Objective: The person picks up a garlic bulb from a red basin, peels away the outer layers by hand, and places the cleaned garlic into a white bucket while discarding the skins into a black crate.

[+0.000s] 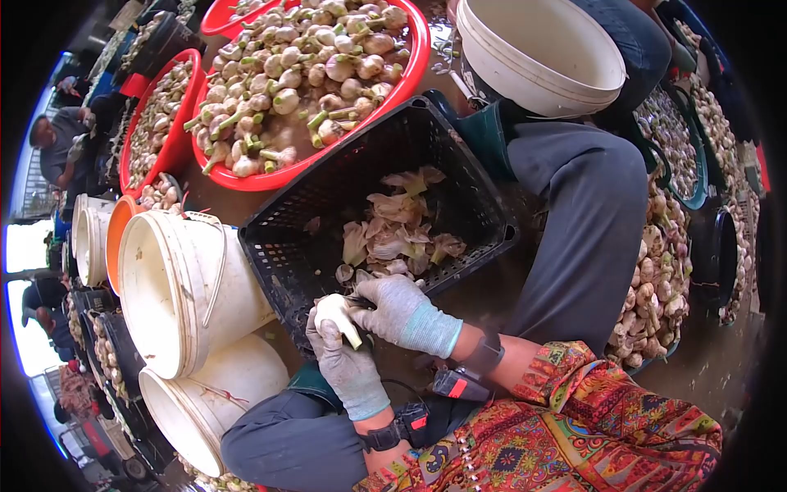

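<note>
A pale, peeled-looking garlic bulb point(334, 310) with a short green-white stem is in my left hand point(348, 369), its gloved fingers and thumb closed around it. My right hand point(403, 312), also in a grey glove with a teal cuff, is closed with its fingertips against the bulb's side. Whether those fingers pinch anything besides the bulb is hidden. Just beyond both hands, a black plastic crate point(287, 197) tilts between my legs. Loose papery garlic skins point(393, 230) lie in it.
A red tub point(422, 49) heaped with garlic stands beyond the crate. White buckets point(242, 271) lean at the left, near an orange bucket point(123, 215). Another white bucket point(541, 98) is at top right. Garlic bulbs point(656, 287) pile beside my right leg. Other people point(61, 143) are at far left.
</note>
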A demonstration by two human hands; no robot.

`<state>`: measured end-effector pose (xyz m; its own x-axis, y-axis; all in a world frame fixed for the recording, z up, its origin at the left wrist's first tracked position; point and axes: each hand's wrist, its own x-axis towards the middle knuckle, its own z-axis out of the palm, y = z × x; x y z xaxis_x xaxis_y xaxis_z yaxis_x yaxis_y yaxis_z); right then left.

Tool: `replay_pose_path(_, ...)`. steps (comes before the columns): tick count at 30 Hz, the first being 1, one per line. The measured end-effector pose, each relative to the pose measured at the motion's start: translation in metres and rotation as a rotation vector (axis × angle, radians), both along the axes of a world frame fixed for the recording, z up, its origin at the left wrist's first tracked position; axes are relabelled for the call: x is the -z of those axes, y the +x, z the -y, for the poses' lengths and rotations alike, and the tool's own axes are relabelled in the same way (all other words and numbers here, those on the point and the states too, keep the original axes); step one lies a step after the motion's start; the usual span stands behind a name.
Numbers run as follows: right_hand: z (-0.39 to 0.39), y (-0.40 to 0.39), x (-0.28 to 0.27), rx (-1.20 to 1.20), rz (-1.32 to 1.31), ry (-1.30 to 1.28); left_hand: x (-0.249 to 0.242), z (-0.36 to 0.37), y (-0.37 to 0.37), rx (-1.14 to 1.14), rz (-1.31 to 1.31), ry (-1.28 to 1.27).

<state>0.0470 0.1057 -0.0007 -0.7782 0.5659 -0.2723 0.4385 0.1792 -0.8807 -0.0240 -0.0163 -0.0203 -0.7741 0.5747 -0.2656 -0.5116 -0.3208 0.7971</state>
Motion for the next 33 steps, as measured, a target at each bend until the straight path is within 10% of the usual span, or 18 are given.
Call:
replay_pose_path(4,0.004,0.000,0.010,0.124,0.008,0.095,0.005,-0.005,0.006,0.000,-0.069,-0.112)
replay_pose_path(9,-0.013,0.001,0.019,0.254,-0.085,-0.409,0.003,-0.004,-0.004,0.138,0.089,-0.066)
replay_pose_path(12,-0.009,0.003,0.013,0.058,-0.067,0.098,0.001,-0.008,-0.005,0.171,-0.267,-0.585)
replay_pose_path(15,-0.003,-0.002,0.021,0.089,-0.088,-0.112,-0.002,-0.001,-0.002,0.262,-0.359,-0.774)
replay_pose_path(25,-0.039,0.006,0.035,0.464,-0.630,-1.151,0.004,0.015,-0.005,0.267,0.170,-0.085)
replay_pose_path(33,-0.004,0.008,-0.008,0.140,-0.335,-0.316,-0.012,0.005,0.007,0.152,0.060,-0.251)
